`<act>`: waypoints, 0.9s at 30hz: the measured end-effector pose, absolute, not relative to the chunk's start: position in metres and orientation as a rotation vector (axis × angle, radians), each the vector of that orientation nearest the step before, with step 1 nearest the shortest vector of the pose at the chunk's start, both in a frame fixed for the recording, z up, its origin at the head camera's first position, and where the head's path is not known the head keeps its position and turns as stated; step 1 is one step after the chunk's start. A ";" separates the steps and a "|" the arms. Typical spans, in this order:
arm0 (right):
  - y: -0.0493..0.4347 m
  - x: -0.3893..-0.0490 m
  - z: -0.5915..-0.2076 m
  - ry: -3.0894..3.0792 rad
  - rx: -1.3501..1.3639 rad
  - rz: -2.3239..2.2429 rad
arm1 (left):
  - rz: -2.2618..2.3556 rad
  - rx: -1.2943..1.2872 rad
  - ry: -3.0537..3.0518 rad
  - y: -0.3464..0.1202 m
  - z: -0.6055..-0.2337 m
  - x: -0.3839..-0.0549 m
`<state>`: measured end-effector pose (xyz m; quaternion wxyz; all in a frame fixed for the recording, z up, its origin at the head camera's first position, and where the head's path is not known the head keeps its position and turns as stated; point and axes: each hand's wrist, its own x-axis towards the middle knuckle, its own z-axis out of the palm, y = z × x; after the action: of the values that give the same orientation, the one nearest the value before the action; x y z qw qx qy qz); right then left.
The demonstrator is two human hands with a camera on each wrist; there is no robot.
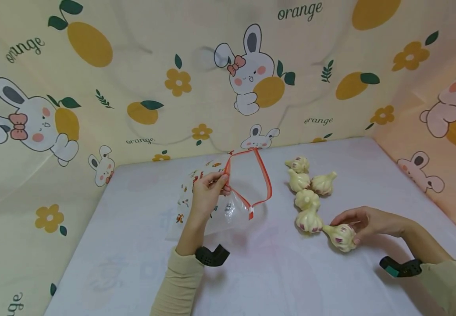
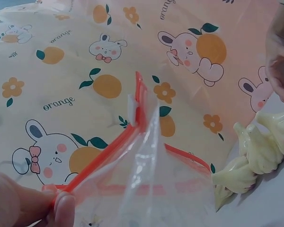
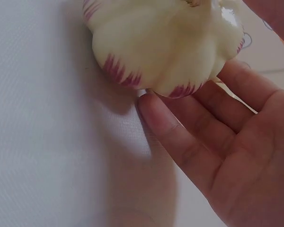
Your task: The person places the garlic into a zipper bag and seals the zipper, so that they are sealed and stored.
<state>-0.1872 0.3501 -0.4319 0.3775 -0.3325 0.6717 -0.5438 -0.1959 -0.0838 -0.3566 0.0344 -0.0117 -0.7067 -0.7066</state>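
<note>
My left hand (image 1: 208,193) pinches the red zip rim of a clear plastic bag (image 1: 236,210) between thumb and fingers. The bag's mouth gapes toward the right, with a white slider at its near corner; small coloured prints mark its side. In the left wrist view, the red zip strip (image 2: 104,156) rises from the pinching fingertips (image 2: 64,208). At the right, my right hand (image 1: 374,221) has its thumb and fingers round a garlic bulb (image 1: 342,238) with purple streaks. The right wrist view shows this garlic bulb (image 3: 161,47) up close, fingers behind and beside it.
Several more garlic bulbs (image 1: 307,199) lie in a rough column between the bag and my right hand. They stand on a white-covered table (image 1: 133,263). A printed cloth with rabbits and oranges (image 1: 133,66) walls off the back and sides.
</note>
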 end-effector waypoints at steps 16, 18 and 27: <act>0.348 -0.188 -0.430 1.795 -0.787 -1.338 | -2.185 -0.028 -2.152 -0.084 -0.357 -0.197; 0.348 -0.188 -0.429 1.824 -0.788 -1.322 | -2.180 -0.028 -2.153 -0.085 -0.357 -0.197; 0.351 -0.191 -0.427 1.849 -0.835 -1.299 | -2.166 -0.027 -2.175 -0.084 -0.357 -0.196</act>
<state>-0.1908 0.3505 -0.4270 0.3582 -0.3236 0.7165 -0.5036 -0.1964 -0.0842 -0.3570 0.0359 -0.0087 -0.7080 -0.7052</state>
